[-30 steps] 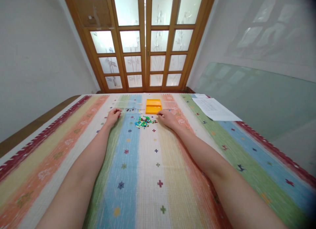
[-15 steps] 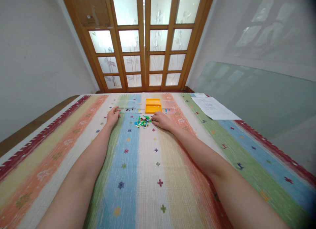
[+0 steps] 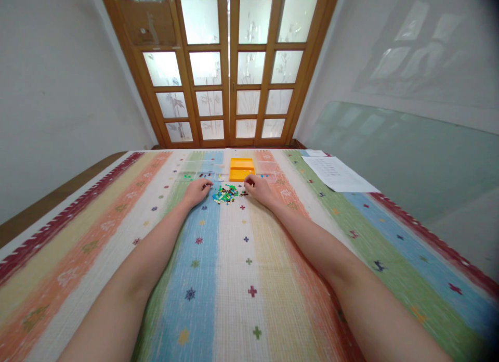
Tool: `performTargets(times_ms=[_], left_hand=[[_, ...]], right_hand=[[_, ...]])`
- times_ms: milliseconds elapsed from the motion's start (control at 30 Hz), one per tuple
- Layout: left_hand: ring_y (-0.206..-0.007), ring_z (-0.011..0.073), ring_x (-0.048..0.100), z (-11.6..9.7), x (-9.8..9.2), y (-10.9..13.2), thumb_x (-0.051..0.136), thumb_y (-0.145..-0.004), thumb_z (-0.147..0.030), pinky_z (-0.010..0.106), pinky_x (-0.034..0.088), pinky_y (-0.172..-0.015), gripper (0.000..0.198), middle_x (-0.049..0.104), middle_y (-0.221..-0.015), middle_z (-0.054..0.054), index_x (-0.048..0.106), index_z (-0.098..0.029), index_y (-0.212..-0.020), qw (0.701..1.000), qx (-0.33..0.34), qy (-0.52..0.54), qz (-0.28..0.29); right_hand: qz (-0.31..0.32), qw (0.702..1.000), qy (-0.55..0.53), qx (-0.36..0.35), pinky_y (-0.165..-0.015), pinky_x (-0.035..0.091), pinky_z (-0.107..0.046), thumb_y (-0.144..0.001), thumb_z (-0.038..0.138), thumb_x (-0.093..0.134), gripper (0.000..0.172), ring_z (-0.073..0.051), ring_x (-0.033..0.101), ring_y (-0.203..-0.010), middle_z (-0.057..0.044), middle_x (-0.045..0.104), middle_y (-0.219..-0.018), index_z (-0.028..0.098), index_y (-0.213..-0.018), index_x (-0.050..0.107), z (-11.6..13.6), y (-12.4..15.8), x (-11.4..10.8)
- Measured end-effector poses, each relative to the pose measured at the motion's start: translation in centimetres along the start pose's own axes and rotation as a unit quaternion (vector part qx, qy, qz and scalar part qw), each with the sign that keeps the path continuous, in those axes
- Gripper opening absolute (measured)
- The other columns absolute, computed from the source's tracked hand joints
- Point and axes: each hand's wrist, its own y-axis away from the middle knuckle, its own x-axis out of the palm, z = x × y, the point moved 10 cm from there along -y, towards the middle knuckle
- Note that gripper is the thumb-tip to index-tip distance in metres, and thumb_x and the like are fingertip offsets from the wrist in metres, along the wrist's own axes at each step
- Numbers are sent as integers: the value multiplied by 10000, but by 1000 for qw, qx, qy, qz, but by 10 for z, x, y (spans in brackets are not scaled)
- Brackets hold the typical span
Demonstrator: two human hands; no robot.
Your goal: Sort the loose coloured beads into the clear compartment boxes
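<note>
A pile of small beads or bricks (image 3: 226,194) in green, blue, brown, yellow and white lies on the striped cloth. My left hand (image 3: 197,191) is just left of the pile, its fingers loosely extended toward it with no piece visible in them. On the other side, my right hand (image 3: 259,189) has thumb and fingertips pinched together; anything between them is too small to make out. A few dark brown pieces (image 3: 244,194) lie below its fingertips. Behind the hands, a clear compartment tray (image 3: 179,170) holds small groups of pieces, including green pieces (image 3: 187,176) at left and blue pieces (image 3: 264,176) at right.
An orange box (image 3: 241,163) stands beyond the pile, overlapping the tray area. Printed paper sheets (image 3: 337,173) lie at the right on the tablecloth (image 3: 234,279). Past the table are wooden glazed doors (image 3: 229,91), and a glass panel (image 3: 409,159) leans at the right wall.
My left hand has moved right, from the tray's left end to beside the pile, uncovering the green pieces. My right hand has drawn slightly right, away from the pile, with its fingers pinched.
</note>
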Motion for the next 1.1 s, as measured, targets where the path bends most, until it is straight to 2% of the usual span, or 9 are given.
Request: performTargets(times_ms=[167, 367, 633, 833, 1100], left_hand=[[-1060, 226, 688, -20, 9, 1, 539, -965, -245, 355, 525, -986, 272, 771, -1119, 65, 785, -216, -1078, 999, 39, -20, 29], [-1075, 224, 684, -26, 10, 3, 532, -970, -256, 350, 517, -995, 275, 766, -1120, 64, 785, -221, -1070, 997, 48, -35, 41], [-1073, 230, 677, -26, 10, 2, 516, -971, -259, 362, 504, -1011, 290, 762, -1112, 67, 784, -220, -1075, 996, 59, -41, 48], [-1070, 259, 669, -15, 8, 2, 552, -928, -224, 407, 494, -1039, 274, 764, -1094, 83, 799, -222, -1047, 997, 39, -51, 31], [-1079, 265, 658, -10, 8, 1, 588, -896, -222, 417, 496, -1043, 265, 749, -1095, 94, 808, -216, -1044, 997, 33, -56, 34]], right_hand=[[-89, 993, -55, 52, -789, 488, -319, -882, 235, 574, 119, -197, 645, -812, -47, 733, -895, 195, -923, 679, -25, -4, -24], [-134, 980, -106, 105, -961, 542, -407, -832, 210, 573, 203, -224, 685, -952, -88, 772, -1012, 193, -962, 729, -51, -6, -29], [-132, 969, -147, 145, -1090, 518, -435, -831, 125, 550, 382, -214, 718, -1079, -114, 784, -1177, 167, -1137, 776, -67, -6, -23], [-116, 972, -136, 153, -1128, 498, -463, -878, 177, 583, 368, -225, 704, -1146, -101, 779, -1212, 193, -1185, 784, -65, -5, -22], [-108, 967, -161, 165, -1081, 538, -462, -892, 225, 591, 338, -210, 723, -1086, -82, 786, -1184, 215, -1170, 784, -72, -6, -17]])
